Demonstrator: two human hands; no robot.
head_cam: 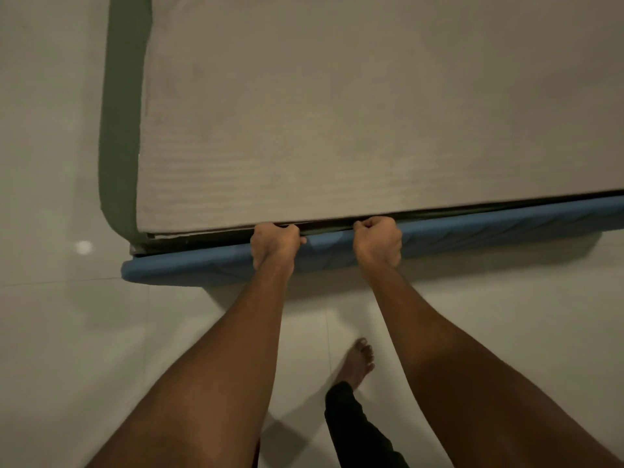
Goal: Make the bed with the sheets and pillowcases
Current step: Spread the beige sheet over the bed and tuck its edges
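A pale beige sheet [337,123] covers the top of the mattress and fills most of the view. Along the near edge runs the blue padded bed frame [189,268]. A grey-green side of the bed [121,130] shows on the left. My left hand [274,244] and my right hand [378,239] are both curled into fists at the near edge, their fingers tucked into the dark gap between mattress and blue frame, gripping the sheet's edge there. The fingertips are hidden in the gap.
Glossy pale floor tiles [50,332] surround the bed on the left and in front. My bare foot [358,361] with a dark trouser leg stands on the tiles just below the bed's edge. A light reflection [83,247] shines on the floor at left.
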